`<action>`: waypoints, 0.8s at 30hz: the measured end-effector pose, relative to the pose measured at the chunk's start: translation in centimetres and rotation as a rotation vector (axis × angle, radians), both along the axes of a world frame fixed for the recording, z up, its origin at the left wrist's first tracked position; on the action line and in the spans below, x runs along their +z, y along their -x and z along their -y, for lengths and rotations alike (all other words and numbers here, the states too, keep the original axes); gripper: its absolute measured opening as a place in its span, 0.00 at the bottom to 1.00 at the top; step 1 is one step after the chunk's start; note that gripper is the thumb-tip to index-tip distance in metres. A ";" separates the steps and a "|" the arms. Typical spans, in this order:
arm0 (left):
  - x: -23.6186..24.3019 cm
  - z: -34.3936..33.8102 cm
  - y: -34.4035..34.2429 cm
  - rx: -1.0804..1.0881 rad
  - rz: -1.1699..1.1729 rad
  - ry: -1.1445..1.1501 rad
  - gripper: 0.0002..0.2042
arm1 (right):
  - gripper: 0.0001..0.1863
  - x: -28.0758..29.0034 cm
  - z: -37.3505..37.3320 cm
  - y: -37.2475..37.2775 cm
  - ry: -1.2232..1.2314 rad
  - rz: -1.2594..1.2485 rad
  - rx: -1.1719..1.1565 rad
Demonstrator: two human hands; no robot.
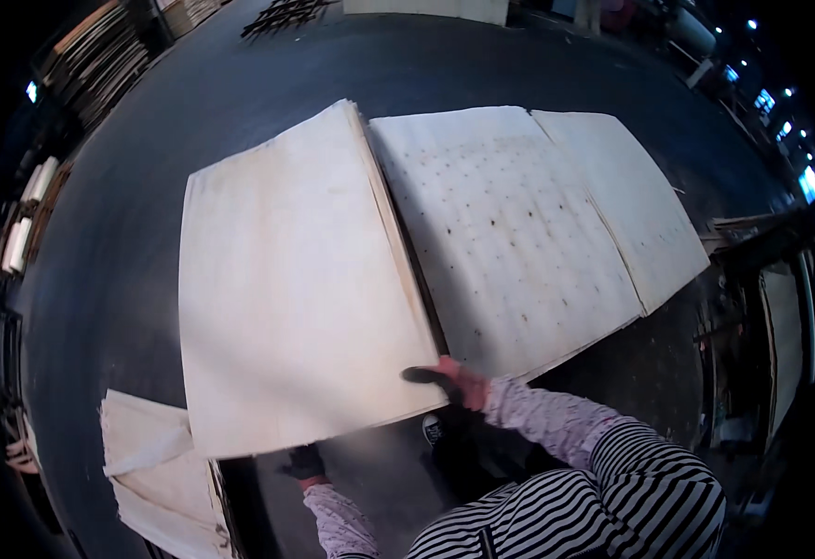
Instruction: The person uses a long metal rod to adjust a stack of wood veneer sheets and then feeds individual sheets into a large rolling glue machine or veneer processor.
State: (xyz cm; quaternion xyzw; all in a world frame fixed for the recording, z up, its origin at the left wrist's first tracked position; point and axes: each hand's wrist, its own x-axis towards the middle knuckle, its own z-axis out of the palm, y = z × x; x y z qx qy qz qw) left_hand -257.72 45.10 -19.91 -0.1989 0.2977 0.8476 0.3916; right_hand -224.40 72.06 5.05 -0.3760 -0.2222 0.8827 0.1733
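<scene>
A large pale veneer sheet (296, 279), with layered edges along its right side, fills the centre-left. My right hand (445, 377), in a dark-and-red glove, grips its near right corner, thumb on top. My left hand (305, 466), similarly gloved, is just below the sheet's near edge with fingers loosely extended; whether they touch it is unclear. To the right lie a spotted pale sheet (510, 233) and a plainer one (640, 205) beside it. A torn, creased sheet (151, 475) lies at lower left.
Dark floor (119, 252) surrounds the sheets. Stacked boards (91, 65) stand at upper left, dark slats (277, 14) at the top, and pale rolls (26, 214) at left. Racks with panels (780, 354) line the right side. My shoe (431, 429) shows below the sheet.
</scene>
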 end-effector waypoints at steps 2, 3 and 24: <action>2.6 -1.3 1.0 -0.029 -0.010 0.037 0.25 | 0.25 4.2 -1.3 -4.2 -0.054 0.053 0.009; 3.9 -2.0 1.3 -0.046 -0.023 0.054 0.25 | 0.24 6.1 -1.7 -6.8 -0.125 0.102 0.017; 22.0 -21.5 -40.1 -1.254 -0.208 -0.136 0.24 | 0.22 23.7 16.3 -39.2 -0.805 0.585 0.277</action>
